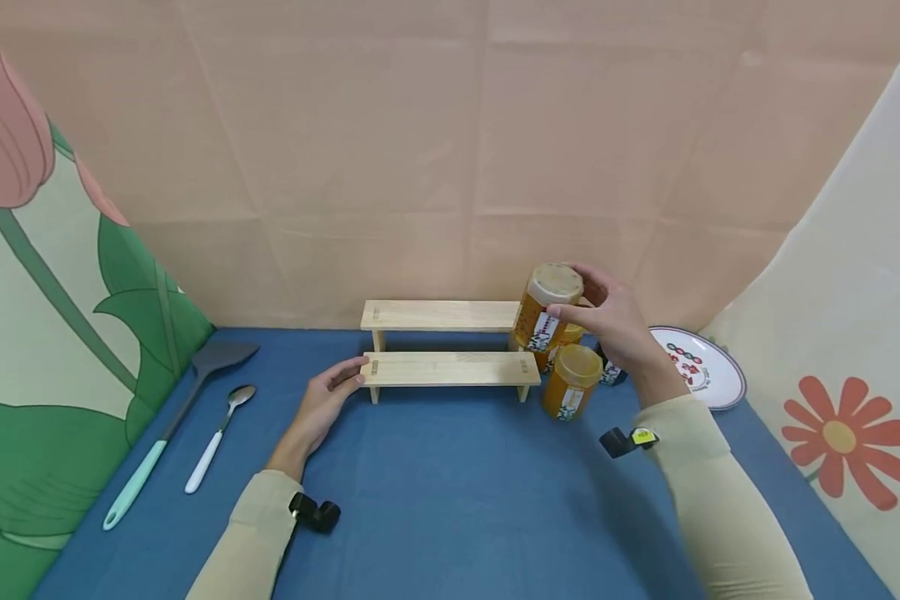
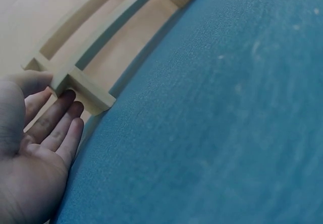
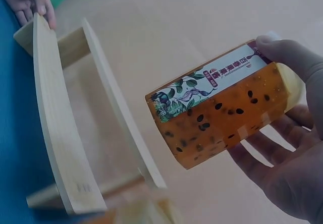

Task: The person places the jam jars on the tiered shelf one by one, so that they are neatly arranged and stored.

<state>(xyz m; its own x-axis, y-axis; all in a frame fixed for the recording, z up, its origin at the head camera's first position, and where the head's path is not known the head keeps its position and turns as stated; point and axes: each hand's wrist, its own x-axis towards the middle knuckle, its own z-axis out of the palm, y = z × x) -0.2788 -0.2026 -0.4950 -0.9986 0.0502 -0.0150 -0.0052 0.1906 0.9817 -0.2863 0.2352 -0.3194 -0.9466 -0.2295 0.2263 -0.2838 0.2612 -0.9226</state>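
My right hand (image 1: 615, 321) grips an amber jam jar (image 3: 217, 108) near its pale lid, thumb on one side and fingers on the other. Black seeds and a leafy label show on the jar. It is tilted and overlaps the right end of the two-step wooden shelf (image 1: 450, 368) in the head view. My left hand (image 1: 321, 410) holds the left end of the shelf's lower step, its thumb at the board's end (image 2: 58, 80) and fingertips below by the leg. A second amber jar (image 1: 572, 383) stands right of the lower step, with another jar (image 1: 545, 360) partly hidden behind it.
A dark item (image 1: 611, 371) shows partly beneath my right hand. Farther right is a white plate (image 1: 701, 367) with red patterns. On the left lie a spatula (image 1: 172, 425) with a mint handle and a spoon (image 1: 221, 433) with a white handle. Cloth walls border the blue tabletop (image 1: 450, 500).
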